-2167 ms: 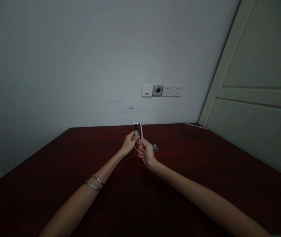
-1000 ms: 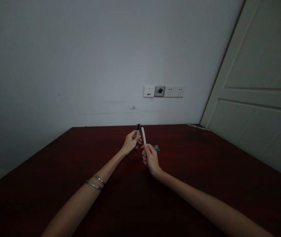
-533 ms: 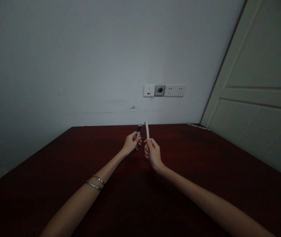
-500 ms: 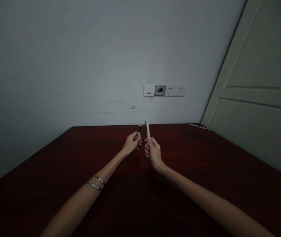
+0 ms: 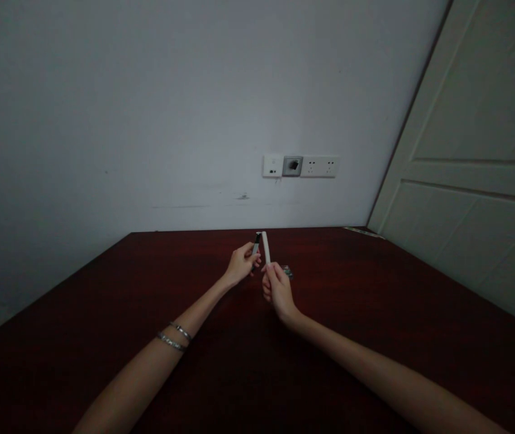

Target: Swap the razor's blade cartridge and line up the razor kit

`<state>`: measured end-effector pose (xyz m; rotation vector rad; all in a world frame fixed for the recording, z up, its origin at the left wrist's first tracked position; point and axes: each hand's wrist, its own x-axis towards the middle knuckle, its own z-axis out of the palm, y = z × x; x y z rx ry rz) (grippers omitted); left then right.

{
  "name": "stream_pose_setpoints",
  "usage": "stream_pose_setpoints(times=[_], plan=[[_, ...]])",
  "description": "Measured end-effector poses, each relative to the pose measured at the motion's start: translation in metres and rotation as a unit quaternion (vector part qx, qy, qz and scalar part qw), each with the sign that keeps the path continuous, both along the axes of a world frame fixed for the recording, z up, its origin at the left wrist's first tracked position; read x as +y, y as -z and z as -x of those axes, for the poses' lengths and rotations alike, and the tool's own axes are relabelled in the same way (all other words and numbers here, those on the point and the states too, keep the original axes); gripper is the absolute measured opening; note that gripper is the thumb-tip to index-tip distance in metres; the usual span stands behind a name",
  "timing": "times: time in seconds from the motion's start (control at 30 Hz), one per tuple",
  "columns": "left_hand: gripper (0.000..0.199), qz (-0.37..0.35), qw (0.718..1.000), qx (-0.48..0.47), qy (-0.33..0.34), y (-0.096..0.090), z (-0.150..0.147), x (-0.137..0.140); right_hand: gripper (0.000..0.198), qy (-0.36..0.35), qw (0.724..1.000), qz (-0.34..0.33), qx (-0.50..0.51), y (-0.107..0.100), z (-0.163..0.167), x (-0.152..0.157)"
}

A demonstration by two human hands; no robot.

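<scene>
My left hand (image 5: 240, 265) is closed around a small T-headed tool (image 5: 256, 242) with a black and silver handle; it looks like a razor or a peeler, but I cannot tell which. My right hand (image 5: 280, 294) pinches the lower end of a slim white stick (image 5: 266, 248), which stands almost upright and leans slightly left. The stick's top is right beside the tool's head; whether they touch is too small to tell. A small, partly see-through greenish item (image 5: 287, 271) shows behind my right hand, which hides part of it.
Both hands are above a dark red wooden table (image 5: 185, 259). Behind it stands a pale wall (image 5: 185, 120) with a row of sockets (image 5: 319, 166). A thin strip (image 5: 363, 232) lies at the far right corner, near a panelled white door (image 5: 474, 229).
My right hand has lowered slightly, bringing the white stick down and left, with its top beside the tool's head. The greenish item now shows behind that hand. My left hand has barely moved.
</scene>
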<state>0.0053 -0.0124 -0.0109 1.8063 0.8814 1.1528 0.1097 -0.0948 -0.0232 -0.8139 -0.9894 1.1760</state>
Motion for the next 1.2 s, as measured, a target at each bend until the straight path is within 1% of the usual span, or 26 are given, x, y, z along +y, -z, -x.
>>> stream_pose_setpoints(times=[0.1,0.2,0.4,0.57,0.77,0.9,0.97,1.07,1.13,1.2], plan=[[0.015,0.005,1.0,-0.002,-0.003,0.001,0.0,0.0,0.034,-0.002,1.0,-0.003,-0.009,-0.003,-0.001,-0.001],[0.015,-0.003,1.0,-0.007,0.006,0.0,-0.001,0.0,0.035,0.013,1.0,-0.012,0.007,-0.008,-0.002,0.0],[0.013,0.009,1.0,-0.016,0.007,0.001,-0.003,0.0,0.034,-0.004,1.0,0.002,-0.006,0.0,0.002,-0.004],[0.015,0.0,1.0,-0.012,0.018,-0.001,-0.005,-0.003,0.035,0.01,1.0,-0.014,0.009,-0.006,0.002,-0.003],[0.014,0.001,1.0,-0.007,0.013,-0.001,-0.004,-0.002,0.034,-0.011,1.0,-0.015,-0.006,-0.001,0.0,-0.006],[0.015,-0.012,1.0,-0.002,0.01,0.001,-0.003,0.0,0.034,0.003,1.0,-0.018,-0.014,-0.004,-0.002,-0.008],[0.015,-0.012,1.0,-0.005,0.005,0.001,-0.002,0.001,0.033,-0.01,0.999,-0.011,-0.034,-0.003,-0.003,-0.012],[0.017,-0.013,1.0,-0.012,-0.002,-0.002,0.001,0.003,0.031,-0.052,0.995,-0.011,-0.088,-0.002,-0.009,-0.021],[0.019,-0.037,0.999,-0.009,-0.009,-0.005,0.005,0.005,0.029,-0.059,0.989,-0.036,-0.128,-0.01,-0.022,-0.025],[0.02,-0.079,0.997,0.006,-0.022,-0.009,0.01,0.006,0.027,-0.05,0.981,-0.08,-0.171,-0.026,-0.043,-0.023]])
